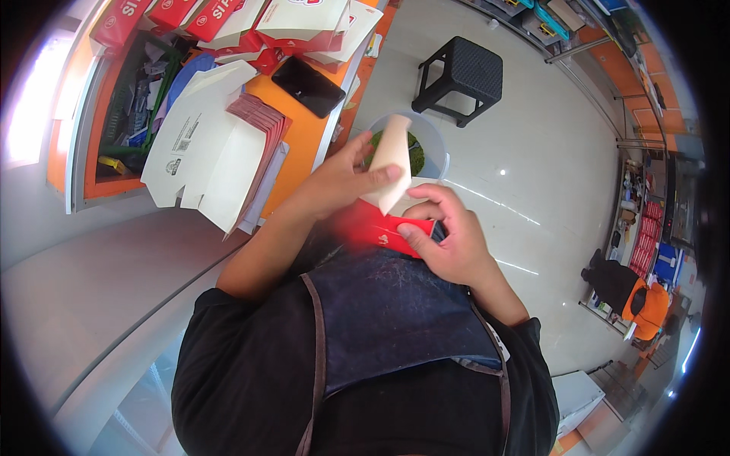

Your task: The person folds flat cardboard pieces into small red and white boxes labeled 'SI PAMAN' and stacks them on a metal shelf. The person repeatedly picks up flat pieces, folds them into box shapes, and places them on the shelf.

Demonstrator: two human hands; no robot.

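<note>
One orange worktop (pixel 298 144) bears a stack of pale flat cartons (pixel 205 148) at its near end. Right of the worktop, a seemingly part-folded red-and-white carton (pixel 397 191) is held in the air. Both hands have hold of it: the left hand (pixel 342 182) pinches the raised white panel; the right hand (pixel 454 237), loosely curled, has its thumb against the red end. Good folding probably wants that end steady, the panel pressed evenly along its crease, corners uncrushed.

Left hand (pixel 346 181) ahead of the torso (pixel 399 327), thumb extended toward the right hand (pixel 456 242), gripping. Right hand nearer the torso, fingers curled, thumb opposed, gripping. Both forearms (pixel 268 247) bare, converging ahead of the torso.
</note>
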